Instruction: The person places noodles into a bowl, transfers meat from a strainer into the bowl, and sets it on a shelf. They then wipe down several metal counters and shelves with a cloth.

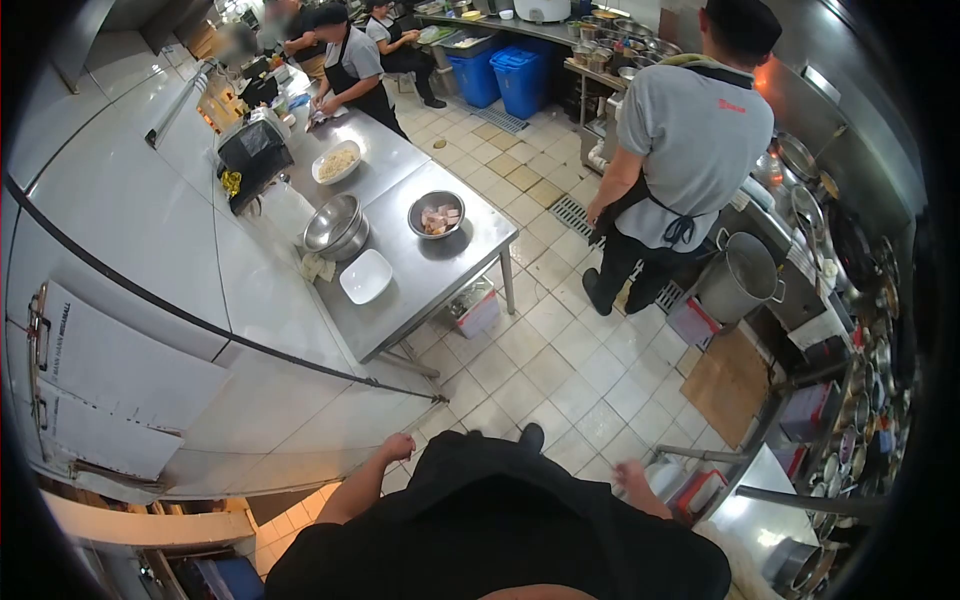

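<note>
My left hand (399, 447) hangs at my left side with its fingers curled closed, in front of the white wall's lower edge. Whether it holds anything is too small to make out. On the other side, my right hand (630, 478) is held low near a metal shelf and is slightly blurred, so its fingers are unclear. Neither hand touches the steel table (410, 270) ahead on the left. That table bears a metal bowl of pinkish meat chunks (438, 217), a white square dish (366, 277), stacked metal bowls (337, 228) and a white dish of pale food (337, 162).
A co-worker in grey (690, 150) stands ahead on the right by the stove, beside a large pot (740, 277). Other people work at the far left. Blue bins (520, 82) stand at the back. Clipboards (120, 370) hang on the left wall. The floor is tiled (560, 360).
</note>
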A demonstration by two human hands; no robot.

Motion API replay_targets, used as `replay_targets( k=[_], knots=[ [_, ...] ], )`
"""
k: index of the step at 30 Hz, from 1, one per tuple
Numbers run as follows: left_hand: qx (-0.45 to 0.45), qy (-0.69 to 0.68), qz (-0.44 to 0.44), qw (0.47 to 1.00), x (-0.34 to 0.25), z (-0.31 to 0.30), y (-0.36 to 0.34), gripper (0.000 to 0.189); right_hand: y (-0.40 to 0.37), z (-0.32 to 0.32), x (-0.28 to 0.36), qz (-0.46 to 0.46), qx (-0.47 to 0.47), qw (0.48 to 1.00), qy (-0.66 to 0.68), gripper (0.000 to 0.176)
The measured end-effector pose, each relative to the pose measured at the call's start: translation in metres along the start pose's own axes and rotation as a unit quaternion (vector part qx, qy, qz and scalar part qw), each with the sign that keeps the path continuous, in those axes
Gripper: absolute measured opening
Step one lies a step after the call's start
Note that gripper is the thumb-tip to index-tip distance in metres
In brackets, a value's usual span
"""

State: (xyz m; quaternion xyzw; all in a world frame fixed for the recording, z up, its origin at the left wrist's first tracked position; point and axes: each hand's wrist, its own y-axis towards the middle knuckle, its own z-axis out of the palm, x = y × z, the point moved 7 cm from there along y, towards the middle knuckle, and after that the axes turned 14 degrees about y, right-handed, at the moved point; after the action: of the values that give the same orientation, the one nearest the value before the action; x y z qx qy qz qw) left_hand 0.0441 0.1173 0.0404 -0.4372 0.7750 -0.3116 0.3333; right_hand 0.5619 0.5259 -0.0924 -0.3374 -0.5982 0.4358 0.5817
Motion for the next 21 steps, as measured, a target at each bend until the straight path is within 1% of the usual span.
replay_targets(
  k=[2,3,5,6,9,10,12,14,15,16,17,18,21],
  knots=[
    [0.016,0.003,-0.005,1.000,0.007,0.001,0.005,0.015,-0.028,0.116,0.036,-0.096,0.034,0.990,-0.101,0.010],
    [0.023,0.005,-0.006,1.000,0.008,-0.001,0.008,0.016,-0.032,0.165,0.042,-0.093,0.088,0.989,-0.068,0.012],
    [0.030,0.005,-0.002,1.000,-0.002,-0.016,0.002,0.017,-0.081,0.255,0.064,-0.106,0.164,0.976,-0.093,0.014],
    [0.032,0.006,0.002,0.999,-0.004,-0.025,-0.001,0.017,-0.101,0.285,0.070,-0.121,0.197,0.967,-0.107,0.015],
    [0.020,0.086,0.074,0.993,0.015,-0.030,0.041,0.018,-0.112,0.338,0.057,-0.221,0.309,0.907,-0.183,0.019],
    [0.006,0.065,0.075,0.995,0.021,-0.033,0.049,0.018,-0.118,0.341,0.051,-0.243,0.319,0.896,-0.189,0.021],
    [-0.023,0.021,0.076,0.997,0.033,-0.050,0.055,0.019,-0.103,0.307,0.026,-0.227,0.221,0.892,-0.322,0.021],
    [-0.023,-0.030,0.063,0.997,0.045,-0.048,0.055,0.019,-0.024,0.249,-0.021,-0.264,0.221,0.788,-0.511,0.022],
    [-0.022,-0.055,0.055,0.997,0.051,-0.046,0.054,0.018,-0.002,0.210,-0.040,-0.202,0.181,0.762,-0.588,0.023],
    [-0.004,-0.071,0.039,0.997,0.060,-0.040,0.054,0.018,-0.013,0.163,-0.050,-0.096,0.061,0.907,-0.405,0.021],
    [0.015,-0.086,0.022,0.996,0.071,-0.031,0.055,0.018,-0.026,0.135,-0.056,-0.056,0.004,0.936,-0.347,0.021],
    [0.034,-0.100,0.005,0.994,0.082,-0.022,0.055,0.018,-0.036,0.113,-0.058,-0.040,-0.012,0.930,-0.365,0.021],
    [0.121,-0.064,-0.045,0.990,0.112,0.003,0.050,0.015,-0.066,0.083,-0.052,-0.032,0.014,0.896,-0.443,0.020]
  ],
)
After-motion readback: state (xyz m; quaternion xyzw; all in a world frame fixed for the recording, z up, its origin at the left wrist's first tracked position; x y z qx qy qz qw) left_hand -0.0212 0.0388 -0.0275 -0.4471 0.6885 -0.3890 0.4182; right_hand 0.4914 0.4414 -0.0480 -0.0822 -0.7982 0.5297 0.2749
